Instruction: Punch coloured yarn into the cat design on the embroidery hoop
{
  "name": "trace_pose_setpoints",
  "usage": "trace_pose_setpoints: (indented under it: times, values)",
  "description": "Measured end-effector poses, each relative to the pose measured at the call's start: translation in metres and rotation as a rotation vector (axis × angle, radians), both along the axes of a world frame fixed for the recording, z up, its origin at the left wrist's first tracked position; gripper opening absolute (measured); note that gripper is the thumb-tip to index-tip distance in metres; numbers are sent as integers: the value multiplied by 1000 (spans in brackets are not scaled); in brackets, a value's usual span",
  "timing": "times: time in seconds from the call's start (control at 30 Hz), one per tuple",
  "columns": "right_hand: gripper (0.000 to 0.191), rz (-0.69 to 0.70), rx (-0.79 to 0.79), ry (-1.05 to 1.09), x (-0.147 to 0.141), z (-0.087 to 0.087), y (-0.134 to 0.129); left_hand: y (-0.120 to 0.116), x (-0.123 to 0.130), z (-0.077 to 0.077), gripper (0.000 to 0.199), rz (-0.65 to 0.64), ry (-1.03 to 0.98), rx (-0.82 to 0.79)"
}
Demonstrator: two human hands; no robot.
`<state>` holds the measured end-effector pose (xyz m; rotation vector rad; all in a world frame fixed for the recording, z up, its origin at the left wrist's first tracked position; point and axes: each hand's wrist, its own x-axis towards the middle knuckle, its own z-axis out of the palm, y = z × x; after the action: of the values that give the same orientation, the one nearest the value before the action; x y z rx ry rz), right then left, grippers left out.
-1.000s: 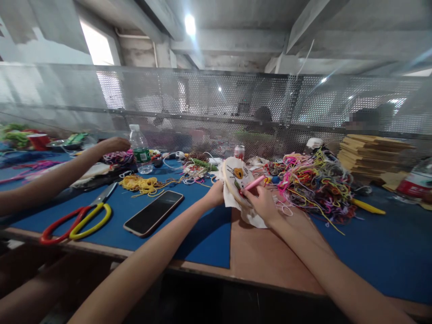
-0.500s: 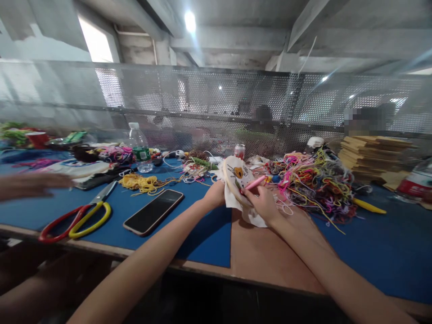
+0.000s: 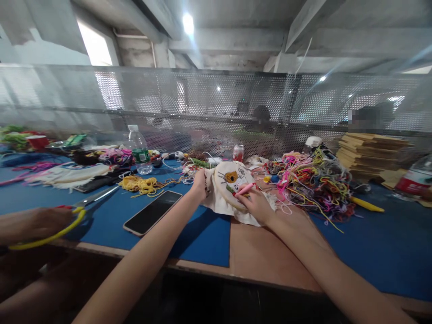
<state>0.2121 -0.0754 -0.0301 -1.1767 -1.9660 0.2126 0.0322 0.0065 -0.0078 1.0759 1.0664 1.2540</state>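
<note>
A round embroidery hoop [image 3: 219, 191] holds white cloth [image 3: 217, 204] whose loose edges hang out around it. The cloth bears a brown-orange patch, a green and red part and dark printed lines. At its left side, my left hand [image 3: 200, 185] is closed on the loose cloth, its fingertips partly hidden behind. My right hand [image 3: 258, 204] is closed round a pink pen-shaped punch needle [image 3: 245, 189], its front end close to the stitched part. Whether the tip enters the cloth is too small to tell.
A co-worker's hand [image 3: 37, 225] grips red-and-yellow-handled scissors [image 3: 79, 218] at the left. A phone [image 3: 153, 212] lies beside my left forearm. Yellow yarn [image 3: 140, 184], a water bottle [image 3: 140, 150], a can [image 3: 238, 153], a tangled yarn heap [image 3: 313, 182] and stacked brown boards [image 3: 369, 155] surround the hoop.
The hoop has turned from steeply tilted to facing up towards me. My left hand has shifted left along the cloth. The co-worker's hand has taken hold of the scissors and drawn them left.
</note>
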Motion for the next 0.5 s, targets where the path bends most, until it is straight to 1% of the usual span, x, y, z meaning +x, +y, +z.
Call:
trace_pose_setpoints:
  times: [0.03, 0.07, 0.1, 0.13, 0.2, 0.27, 0.33, 0.4, 0.5]
  values:
    - [18, 17, 8, -37, 0, 0, 0, -3, 1, 1, 23, -1, 2, -55]
    - [17, 31, 18, -78, 0, 0, 1, -8, 4, 1, 26, -10, 19, -74]
    - [17, 44, 27, -116, 0, 0, 1, -12, 7, 1, 29, -25, 42, -47]
    - [17, 56, 36, -149, 1, 1, 2, -16, 9, 1, 32, -51, 67, 33]
    - [17, 70, 57, -175, 3, 2, 2, -20, 13, -1, 40, -82, 155, 261]
    - [17, 47, 67, -154, 5, 3, 1, -19, 13, -2, 47, -86, 305, 490]
    - [18, -5, 36, -112, 7, 4, 0, -13, 9, -2, 49, -114, 470, 658]
    - [19, -44, -13, -81, 10, 5, -1, -7, 4, -3, 50, -142, 576, 745]
    - [19, -57, -37, -66, 12, 6, -1, 0, 0, -5, 52, -148, 650, 794]
